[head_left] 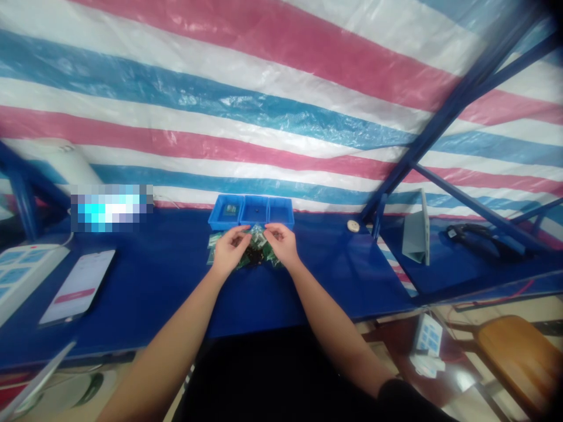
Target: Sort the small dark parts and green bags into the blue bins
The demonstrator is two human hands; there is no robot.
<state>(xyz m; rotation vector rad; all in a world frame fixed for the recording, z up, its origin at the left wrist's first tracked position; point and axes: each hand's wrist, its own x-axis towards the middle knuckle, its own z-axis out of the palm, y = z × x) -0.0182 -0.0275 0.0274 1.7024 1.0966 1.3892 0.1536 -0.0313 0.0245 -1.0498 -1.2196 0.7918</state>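
Both my hands rest over a small heap of green circuit boards (pixel 256 253) on the blue table (pixel 167 275). My left hand (pixel 230 248) has its fingers curled in a pinch at the heap's top left. My right hand (pixel 281 241) pinches likewise at the top right. What each pinch holds is too small to name. Just behind the heap stand three joined blue bins (pixel 251 212); the left bin holds a green board.
A white phone (pixel 79 287) lies at the left, beside a white power strip (pixel 21 271). A grey stand (pixel 417 231) and a black tool (pixel 477 237) sit on the right. A striped tarpaulin hangs behind. A wooden stool (pixel 516 351) stands low right.
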